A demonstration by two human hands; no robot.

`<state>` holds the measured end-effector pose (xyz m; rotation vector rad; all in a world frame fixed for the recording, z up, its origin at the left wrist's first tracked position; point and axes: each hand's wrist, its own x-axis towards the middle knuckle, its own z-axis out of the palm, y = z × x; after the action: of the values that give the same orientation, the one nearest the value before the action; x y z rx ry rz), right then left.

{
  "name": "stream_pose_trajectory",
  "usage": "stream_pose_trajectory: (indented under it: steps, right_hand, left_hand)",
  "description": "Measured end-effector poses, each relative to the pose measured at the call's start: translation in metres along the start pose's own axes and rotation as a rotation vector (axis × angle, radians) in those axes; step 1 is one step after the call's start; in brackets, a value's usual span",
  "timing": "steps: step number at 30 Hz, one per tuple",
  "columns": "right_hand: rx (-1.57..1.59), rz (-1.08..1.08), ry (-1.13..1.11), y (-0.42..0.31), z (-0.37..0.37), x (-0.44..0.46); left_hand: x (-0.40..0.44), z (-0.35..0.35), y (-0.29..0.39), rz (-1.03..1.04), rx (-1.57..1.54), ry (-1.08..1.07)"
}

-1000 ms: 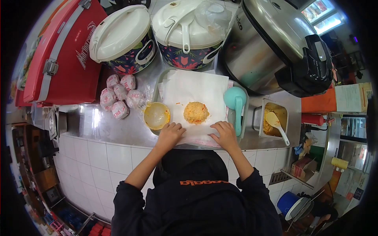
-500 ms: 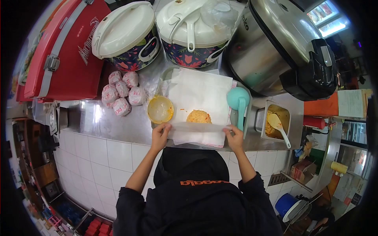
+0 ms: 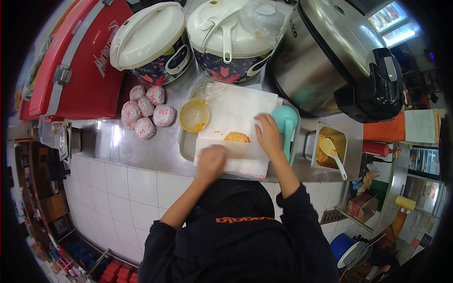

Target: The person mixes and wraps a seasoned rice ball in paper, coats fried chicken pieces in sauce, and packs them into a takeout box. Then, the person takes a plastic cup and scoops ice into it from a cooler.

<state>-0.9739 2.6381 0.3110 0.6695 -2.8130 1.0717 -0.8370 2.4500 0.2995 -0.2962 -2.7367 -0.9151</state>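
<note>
A mound of orange-yellow rice (image 3: 237,137) lies on a stack of white wrapping paper (image 3: 240,104), its near part covered by the folded-up front edge of the top sheet. My left hand (image 3: 212,162) rests over the left part of that fold, smeared by motion, so its fingers are unclear. At the right side of the paper, my right hand (image 3: 269,134) has its fingers apart and bent toward the rice. The stack sits on a grey tray (image 3: 188,147). Left of the rice is a yellow-stained bowl (image 3: 194,116); a teal scoop (image 3: 286,118) lies to the right.
Several wrapped rice balls (image 3: 163,115) sit at left beside a red cooler box (image 3: 80,75). Two flowered pots (image 3: 155,42) and a large steel cooker (image 3: 321,61) stand behind. At right, a metal pan (image 3: 343,137) holds rice and a white paddle (image 3: 329,147).
The paper's front edge has come up over part of the rice. My left hand moved right and inward; my right hand moved up and left. The bowl shifted up and right.
</note>
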Motion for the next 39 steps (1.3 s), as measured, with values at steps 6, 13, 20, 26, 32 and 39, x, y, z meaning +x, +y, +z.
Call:
stream_pose_trajectory:
  steps: [6,13,20,26,32,39]
  right_hand:
    - [-0.293,-0.036,-0.381,0.024,0.022,0.077]
    - [-0.291,-0.051,-0.609,0.012,0.019,0.091]
    - [-0.172,-0.205,-0.528,-0.045,-0.016,0.018]
    - [-0.189,-0.397,-0.263,-0.031,-0.026,-0.027]
    - [-0.187,-0.454,-0.149,-0.026,-0.025,-0.048]
    - [-0.122,-0.451,-0.068,-0.026,-0.010,-0.070]
  left_hand:
    - [0.011,0.016,0.026,0.064,0.162,-0.235]
    - [0.039,0.001,0.006,0.044,0.141,-0.134]
    - [0.092,-0.033,-0.034,-0.007,0.456,-0.104]
    - [0.090,-0.042,-0.046,0.016,0.684,-0.077]
    - [0.084,-0.068,0.003,0.202,0.099,-0.429]
    - [0.040,-0.017,0.015,0.270,0.305,-0.320]
